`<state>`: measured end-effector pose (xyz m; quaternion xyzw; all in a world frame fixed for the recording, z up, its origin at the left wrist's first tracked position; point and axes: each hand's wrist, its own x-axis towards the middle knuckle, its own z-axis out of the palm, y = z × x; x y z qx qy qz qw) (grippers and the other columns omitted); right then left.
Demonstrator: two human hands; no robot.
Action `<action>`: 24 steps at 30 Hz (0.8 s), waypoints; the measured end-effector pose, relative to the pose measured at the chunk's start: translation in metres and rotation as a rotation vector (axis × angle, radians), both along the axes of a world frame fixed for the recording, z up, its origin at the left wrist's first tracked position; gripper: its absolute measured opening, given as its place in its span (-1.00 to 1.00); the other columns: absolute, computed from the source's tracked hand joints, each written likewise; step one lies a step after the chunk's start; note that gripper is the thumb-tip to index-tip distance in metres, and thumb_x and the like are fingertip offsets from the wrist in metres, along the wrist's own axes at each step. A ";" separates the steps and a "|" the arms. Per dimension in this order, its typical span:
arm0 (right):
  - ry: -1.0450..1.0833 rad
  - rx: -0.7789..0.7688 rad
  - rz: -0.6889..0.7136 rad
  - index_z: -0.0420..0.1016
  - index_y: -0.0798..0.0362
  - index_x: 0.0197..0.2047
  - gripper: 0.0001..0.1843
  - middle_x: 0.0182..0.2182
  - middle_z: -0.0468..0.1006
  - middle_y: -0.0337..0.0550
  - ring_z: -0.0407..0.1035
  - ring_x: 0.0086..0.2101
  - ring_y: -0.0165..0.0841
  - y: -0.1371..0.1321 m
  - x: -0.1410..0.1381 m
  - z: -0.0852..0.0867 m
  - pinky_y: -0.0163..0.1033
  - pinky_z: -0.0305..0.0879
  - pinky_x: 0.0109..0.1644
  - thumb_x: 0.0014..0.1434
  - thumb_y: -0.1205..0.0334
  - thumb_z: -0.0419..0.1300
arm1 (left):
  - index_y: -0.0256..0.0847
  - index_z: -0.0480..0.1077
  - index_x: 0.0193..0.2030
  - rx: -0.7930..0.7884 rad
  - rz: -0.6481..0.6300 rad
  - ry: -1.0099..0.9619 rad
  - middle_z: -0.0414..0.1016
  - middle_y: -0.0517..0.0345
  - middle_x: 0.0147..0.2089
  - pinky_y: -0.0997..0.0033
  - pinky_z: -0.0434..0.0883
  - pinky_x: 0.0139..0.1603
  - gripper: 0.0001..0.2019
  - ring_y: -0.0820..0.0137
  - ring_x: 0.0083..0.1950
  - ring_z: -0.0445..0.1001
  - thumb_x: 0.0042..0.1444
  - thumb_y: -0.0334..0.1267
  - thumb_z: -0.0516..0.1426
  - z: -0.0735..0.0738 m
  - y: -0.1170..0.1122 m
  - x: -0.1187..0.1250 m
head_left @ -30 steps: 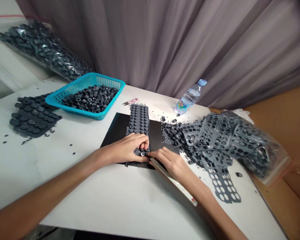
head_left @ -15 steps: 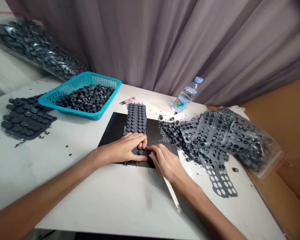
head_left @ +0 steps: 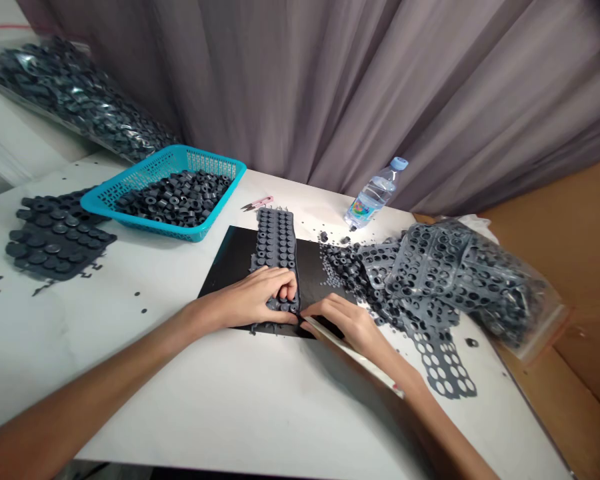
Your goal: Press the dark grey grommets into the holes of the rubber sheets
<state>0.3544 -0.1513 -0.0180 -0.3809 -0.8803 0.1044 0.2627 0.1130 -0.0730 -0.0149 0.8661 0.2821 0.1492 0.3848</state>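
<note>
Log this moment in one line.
left hand: on studded sheet | right hand: holding thin white tool | sheet: on black mat | blue basket: dark pieces inside

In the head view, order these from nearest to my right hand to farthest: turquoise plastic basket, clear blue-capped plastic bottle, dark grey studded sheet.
Nearest to your right hand first:
1. Dark grey studded sheet, just left, under your left hand.
2. Clear blue-capped plastic bottle, ahead and slightly right.
3. Turquoise plastic basket, ahead and well left.

Since half a second ago, the white stick (head_left: 356, 359) has swung its back end rightward, and the right hand (head_left: 346, 321) sits slightly lower, right of centre.
</note>
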 end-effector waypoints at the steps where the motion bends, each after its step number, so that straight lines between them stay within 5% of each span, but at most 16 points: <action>1: -0.009 0.000 0.014 0.53 0.04 -0.05 -0.87 -0.27 0.67 -0.12 0.52 -0.29 -0.32 0.000 0.001 0.000 -0.26 0.46 -0.20 0.43 0.19 0.21 | -0.12 0.28 -0.20 0.000 0.001 0.000 0.37 0.21 -0.18 0.32 0.22 -0.04 -0.66 0.29 -0.11 0.32 0.20 0.03 0.28 0.000 0.000 0.000; 15: -0.264 0.212 -0.067 0.48 0.12 0.07 -0.78 -0.23 0.62 -0.02 0.48 -0.26 -0.23 -0.003 -0.012 -0.008 -0.17 0.43 -0.20 0.50 0.24 0.07 | -0.11 0.29 -0.19 0.002 0.006 0.020 0.36 0.23 -0.18 0.31 0.22 -0.04 -0.65 0.30 -0.13 0.32 0.20 0.07 0.28 -0.002 0.000 0.001; 19: -0.226 0.183 -0.147 0.47 0.13 0.08 -0.75 -0.22 0.61 0.01 0.50 -0.23 -0.21 -0.002 -0.010 -0.010 -0.15 0.45 -0.16 0.51 0.22 0.03 | -0.10 0.29 -0.18 -0.035 0.009 0.042 0.34 0.22 -0.17 0.31 0.22 -0.03 -0.64 0.28 -0.10 0.31 0.20 0.10 0.26 0.002 -0.001 0.001; 24: -0.030 0.011 -0.046 0.52 0.04 0.03 -0.80 -0.26 0.66 -0.10 0.54 -0.30 -0.33 0.001 0.002 0.000 -0.28 0.45 -0.21 0.48 0.15 0.14 | -0.10 0.28 -0.17 -0.048 0.000 0.058 0.35 0.20 -0.14 0.31 0.23 -0.01 -0.67 0.26 -0.06 0.30 0.23 0.08 0.24 0.003 -0.003 0.000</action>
